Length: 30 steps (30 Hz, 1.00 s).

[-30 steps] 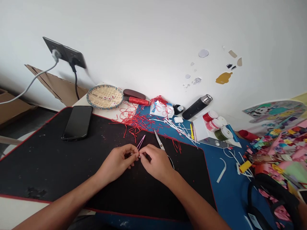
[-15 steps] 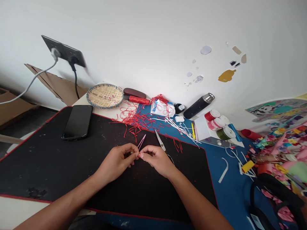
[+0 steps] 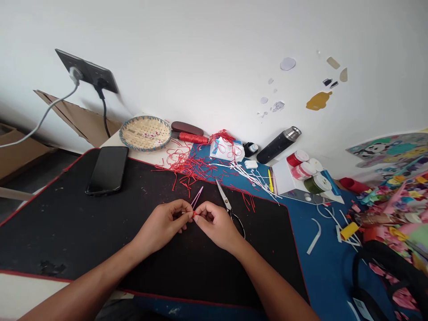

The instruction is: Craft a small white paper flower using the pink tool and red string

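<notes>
Head view: I have my left hand (image 3: 161, 226) and right hand (image 3: 216, 225) pinching a short red cord (image 3: 194, 214) between narrow fingertips, low over the black desk mat (image 3: 67, 232), scissors (image 3: 223, 197) left within reach.

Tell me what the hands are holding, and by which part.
The left hand and right hand pinch a thin red cord between their fingertips; which part of it, the fingers hide.

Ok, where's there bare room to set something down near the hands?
Bare black desk mat lies left of the left hand, below the phone. Bare blue mat lies right of the scissors, below the white strip. Crowded: red thread scraps along the back edge, and craft scraps far right.
</notes>
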{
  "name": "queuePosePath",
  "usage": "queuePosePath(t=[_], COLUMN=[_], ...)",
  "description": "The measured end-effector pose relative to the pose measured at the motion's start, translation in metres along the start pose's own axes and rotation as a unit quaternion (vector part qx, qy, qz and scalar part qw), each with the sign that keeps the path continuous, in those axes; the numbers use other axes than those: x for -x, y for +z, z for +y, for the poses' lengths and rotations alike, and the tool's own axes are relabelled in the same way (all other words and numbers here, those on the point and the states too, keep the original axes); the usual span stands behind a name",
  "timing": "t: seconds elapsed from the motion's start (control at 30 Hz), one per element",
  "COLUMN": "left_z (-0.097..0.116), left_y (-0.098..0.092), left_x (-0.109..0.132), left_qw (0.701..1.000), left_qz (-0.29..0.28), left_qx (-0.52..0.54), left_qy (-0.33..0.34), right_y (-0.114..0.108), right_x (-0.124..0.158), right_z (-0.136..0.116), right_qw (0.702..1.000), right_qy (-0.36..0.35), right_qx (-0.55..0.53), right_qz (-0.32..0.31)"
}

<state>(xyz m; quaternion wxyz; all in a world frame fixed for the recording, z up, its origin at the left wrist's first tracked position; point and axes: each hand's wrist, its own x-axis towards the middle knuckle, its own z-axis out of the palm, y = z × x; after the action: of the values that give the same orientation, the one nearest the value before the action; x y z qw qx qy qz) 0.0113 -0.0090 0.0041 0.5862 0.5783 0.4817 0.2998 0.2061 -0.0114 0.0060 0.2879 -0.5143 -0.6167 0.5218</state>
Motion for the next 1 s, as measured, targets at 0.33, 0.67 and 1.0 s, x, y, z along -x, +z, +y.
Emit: queuePosePath(t=[0.33,0.67,1.0], left_z=[-0.0017,-0.0029,-0.001], left_y=[0.0012,0.0011,0.0012], left_x=[-0.0015,0.0001,0.0009], left_qw=[1.0,1.0,0.999], left_qz=[-0.011,-0.002,0.015], left_qx=[-0.003,-0.021,-0.048], left_qy=[-0.012,-0.014,0.004], right_y=[0.0038,0.0064,0.0106], right_x=[0.0029,0.0012,-0.0038], right_z=[0.0073,0.0076,0.009], right_qw=[0.998,0.997,0.994], right_qy=[-0.019,-0.034,-0.042], right_qx=[0.05,0.062,0.078], right_qz=[0.024,0.04,0.058])
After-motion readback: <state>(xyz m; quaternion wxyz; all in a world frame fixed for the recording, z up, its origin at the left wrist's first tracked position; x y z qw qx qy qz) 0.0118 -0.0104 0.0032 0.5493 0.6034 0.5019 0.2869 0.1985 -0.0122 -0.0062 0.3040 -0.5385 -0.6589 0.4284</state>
